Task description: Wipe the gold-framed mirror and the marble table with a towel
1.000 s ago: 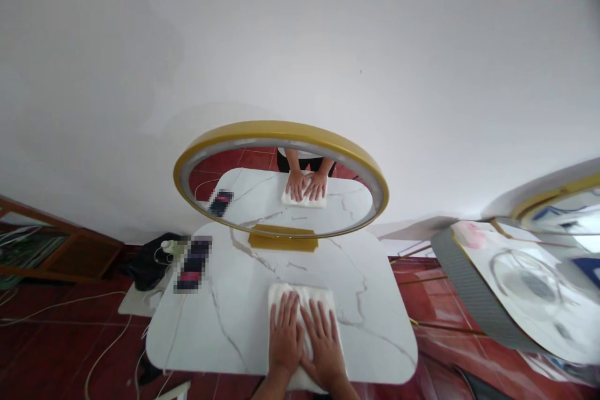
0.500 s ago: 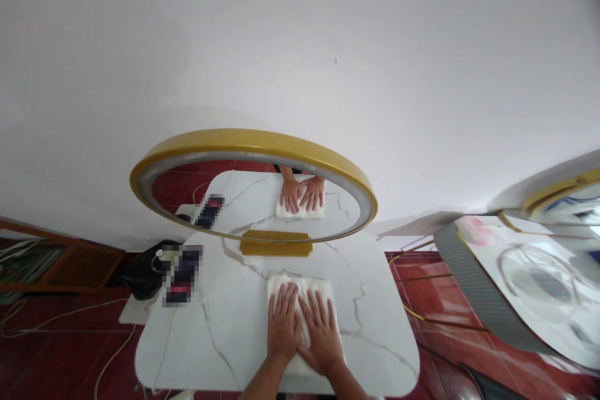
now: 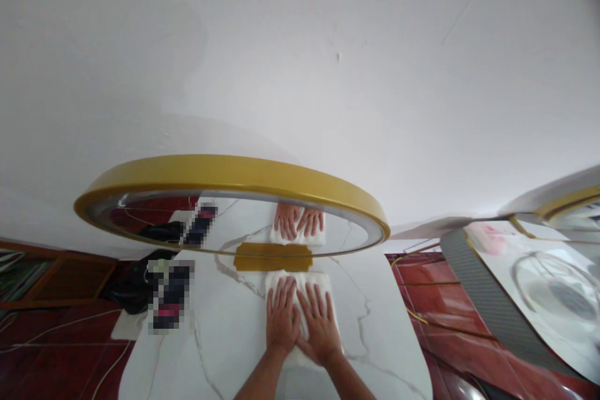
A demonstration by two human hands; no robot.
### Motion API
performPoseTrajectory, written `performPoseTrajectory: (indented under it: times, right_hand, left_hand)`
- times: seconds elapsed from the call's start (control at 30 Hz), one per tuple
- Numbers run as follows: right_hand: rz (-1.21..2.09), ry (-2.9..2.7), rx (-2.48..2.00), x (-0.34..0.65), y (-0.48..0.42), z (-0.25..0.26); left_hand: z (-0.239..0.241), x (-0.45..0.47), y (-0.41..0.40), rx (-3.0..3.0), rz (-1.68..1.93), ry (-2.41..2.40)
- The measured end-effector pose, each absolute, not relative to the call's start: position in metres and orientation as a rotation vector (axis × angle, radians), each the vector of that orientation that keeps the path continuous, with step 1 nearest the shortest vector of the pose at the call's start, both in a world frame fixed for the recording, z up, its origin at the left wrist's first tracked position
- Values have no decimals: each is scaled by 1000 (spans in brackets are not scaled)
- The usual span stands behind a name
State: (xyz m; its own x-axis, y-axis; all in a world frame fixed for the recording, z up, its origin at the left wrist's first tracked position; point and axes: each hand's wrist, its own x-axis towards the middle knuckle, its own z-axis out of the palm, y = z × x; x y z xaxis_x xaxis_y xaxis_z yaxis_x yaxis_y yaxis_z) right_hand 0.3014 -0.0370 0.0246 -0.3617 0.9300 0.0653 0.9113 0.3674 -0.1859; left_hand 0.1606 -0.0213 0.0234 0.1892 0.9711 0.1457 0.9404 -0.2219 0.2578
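Note:
A white folded cloth (image 3: 300, 359) lies on the white marble-patterned table (image 3: 234, 331). My left hand (image 3: 282, 320) rests palm down on its left part, fingers stretched forward. Beside it, my right hand (image 3: 321, 328) presses flat on the right part with its fingers spread. The two thumbs are close together over the middle of the cloth. Just beyond the cloth's far edge sits the gold base (image 3: 272, 257) of an oval-looking, gold-rimmed mirror (image 3: 234, 174), which reflects both hands and the cloth.
A pixelated dark item (image 3: 172, 297) lies at the table's left side. Behind it are a black bag (image 3: 129, 287) and a wooden shelf (image 3: 70, 275). To the right stands another white table (image 3: 529, 281) with a mirror. A white wall (image 3: 300, 62) rises behind; the floor (image 3: 60, 356) is red tile.
My view has moved closer to the wall and mirror, so the mirror looks larger and flatter. Both hands and the cloth now appear nearer the mirror base; the hands stay flat.

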Motion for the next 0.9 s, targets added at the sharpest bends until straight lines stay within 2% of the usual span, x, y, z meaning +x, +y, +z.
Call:
performPoseTrajectory:
  times: [0.43,0.9]
  right_hand:
    - [161,-2458,-1641,310,-34,22]
    - [130,-2409,-1718,411,-41,23]
  left_hand:
    - [22,168,-20,2341,450,1897]
    - [17,270,-19,2383,488,1831]
